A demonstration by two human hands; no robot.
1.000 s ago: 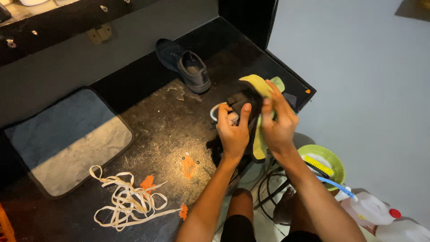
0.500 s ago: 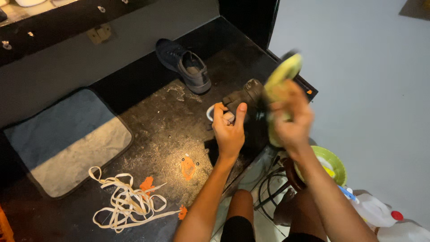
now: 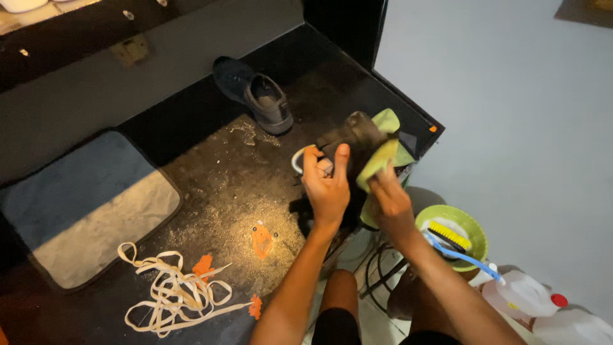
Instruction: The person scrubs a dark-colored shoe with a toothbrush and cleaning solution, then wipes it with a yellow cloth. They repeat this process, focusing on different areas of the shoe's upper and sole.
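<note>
Head view: A dark shoe [image 3: 354,135] is held up in the air over the dark speckled floor [image 3: 223,191], near the middle of the scene. It is gripped by the left hand [image 3: 327,185], with the fingers closed around its near side and the thumb up. A yellow-green cloth [image 3: 380,160] is pressed on the right side of the shoe by the right hand [image 3: 388,199], whose fingers are closed on the cloth. The step in hand looks like wiping the shoe clean. For the next move, the shoe would likely need to be turned so that another side can be rubbed.

A second dark shoe [image 3: 255,94] is set on the floor, farther away. A pile of white laces [image 3: 169,295] is seen near and left. A green bowl [image 3: 474,230] with a brush [image 3: 456,246] is seen to the right, just beside a white jug [image 3: 523,294]. A grey mat [image 3: 83,204] is laid on the left.
</note>
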